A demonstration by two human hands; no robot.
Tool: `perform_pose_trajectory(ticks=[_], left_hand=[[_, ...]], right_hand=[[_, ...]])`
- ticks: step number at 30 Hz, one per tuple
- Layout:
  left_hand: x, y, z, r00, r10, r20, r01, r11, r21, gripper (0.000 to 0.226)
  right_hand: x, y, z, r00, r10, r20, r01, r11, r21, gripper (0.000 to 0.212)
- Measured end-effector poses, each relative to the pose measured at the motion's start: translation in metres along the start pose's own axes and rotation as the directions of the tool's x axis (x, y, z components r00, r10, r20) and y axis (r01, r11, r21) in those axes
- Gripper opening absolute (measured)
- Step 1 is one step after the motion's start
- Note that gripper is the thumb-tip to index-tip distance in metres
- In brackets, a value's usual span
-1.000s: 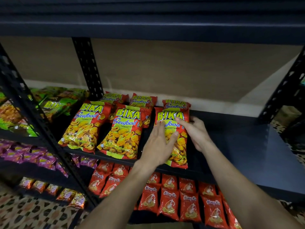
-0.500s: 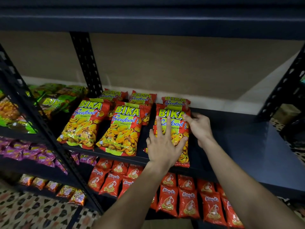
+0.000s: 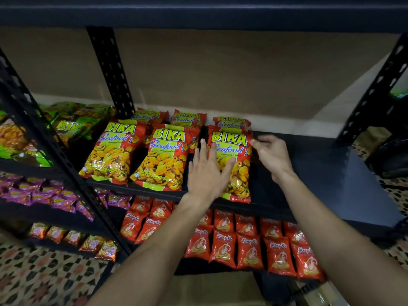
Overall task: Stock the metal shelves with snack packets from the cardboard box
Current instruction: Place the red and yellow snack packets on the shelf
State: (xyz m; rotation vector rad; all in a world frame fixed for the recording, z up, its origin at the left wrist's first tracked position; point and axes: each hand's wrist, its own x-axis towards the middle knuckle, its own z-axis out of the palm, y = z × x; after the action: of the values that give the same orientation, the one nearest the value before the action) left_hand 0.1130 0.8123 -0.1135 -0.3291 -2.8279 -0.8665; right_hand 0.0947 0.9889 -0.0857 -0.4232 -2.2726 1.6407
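Bika Seafood packet (image 3: 239, 173): rightmost of three in the front row on the middle shelf (image 3: 320, 173), lying flat with its logo to the rear; its bottom seal lies at the shelf's front lip.
Left hand (image 3: 205, 173): flat on the left half of that packet, fingers (image 3: 213, 151) straight and spread, gripping nothing; the palm covers the packet's left edge.
Right hand (image 3: 272, 155): just right of that packet, fingers loosely curled, tips at its upper right corner; I cannot tell whether they pinch the edge or only touch it.
Left of that packet: second Bika packet (image 3: 163, 160) close by, with a narrow dark gap between them, then a third (image 3: 112, 151) beyond.
Behind that packet: a back-row packet (image 3: 231, 123), its lower edge tucked under the front one's top.
Right of that packet: bare dark shelf board out to the right slotted upright (image 3: 375, 89).
Below that packet: red snack packets (image 3: 223, 246) in rows on the lower shelf.
Far below that packet: brown cardboard box (image 3: 212, 290) at the frame's bottom edge.
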Motion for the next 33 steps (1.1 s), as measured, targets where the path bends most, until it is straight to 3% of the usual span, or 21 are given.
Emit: perform_pose_trajectory(ticks=[6, 9, 12, 16, 21, 25, 27, 28, 31, 33], left_hand=[[-0.051, -0.027, -0.024, 0.998, 0.021, -0.063, -0.033, 0.981, -0.194, 0.050], [-0.094, -0.046, -0.022, 0.998, -0.006, -0.059, -0.010, 0.964, -0.266, 0.037], [-0.139, -0.073, -0.008, 0.999, -0.042, -0.022, 0.032, 0.938, -0.346, 0.024], [-0.209, -0.110, 0.033, 0.965, -0.188, 0.181, 0.242, 0.903, -0.355, 0.010], [-0.279, -0.147, 0.082, 0.824, -0.292, 0.486, 0.432, 0.879, -0.204, 0.016], [-0.322, -0.171, 0.120, 0.606, -0.374, 0.702, 0.571, 0.819, -0.058, 0.015], [-0.336, -0.183, 0.140, 0.523, -0.420, 0.741, 0.617, 0.787, 0.010, 0.009], [-0.346, -0.192, 0.156, 0.497, -0.423, 0.758, 0.617, 0.786, 0.035, 0.018], [-0.369, -0.211, 0.192, 0.483, -0.391, 0.784, 0.573, 0.818, 0.055, 0.033], [-0.386, -0.223, 0.213, 0.422, -0.412, 0.808, 0.567, 0.815, 0.119, 0.036]], right_hand=[[-0.071, -0.009, -0.011, 0.982, -0.170, 0.081, 0.180, 0.975, -0.134, 0.029], [-0.119, -0.002, -0.014, 0.972, -0.185, 0.143, 0.206, 0.968, -0.145, 0.028], [-0.166, 0.021, -0.010, 0.965, -0.152, 0.215, 0.181, 0.976, -0.122, 0.024], [-0.219, 0.082, 0.007, 0.923, -0.009, 0.384, 0.076, 0.984, -0.161, 0.022], [-0.277, 0.178, 0.032, 0.802, 0.217, 0.557, -0.035, 0.947, -0.318, 0.026], [-0.307, 0.256, 0.042, 0.615, 0.453, 0.645, -0.151, 0.871, -0.467, 0.030], [-0.316, 0.291, 0.041, 0.588, 0.509, 0.628, -0.130, 0.826, -0.548, 0.031], [-0.322, 0.315, 0.042, 0.588, 0.535, 0.607, -0.115, 0.798, -0.592, 0.032], [-0.332, 0.373, 0.046, 0.596, 0.611, 0.521, -0.083, 0.692, -0.717, 0.036], [-0.335, 0.403, 0.048, 0.599, 0.657, 0.458, -0.052, 0.602, -0.797, 0.046]])
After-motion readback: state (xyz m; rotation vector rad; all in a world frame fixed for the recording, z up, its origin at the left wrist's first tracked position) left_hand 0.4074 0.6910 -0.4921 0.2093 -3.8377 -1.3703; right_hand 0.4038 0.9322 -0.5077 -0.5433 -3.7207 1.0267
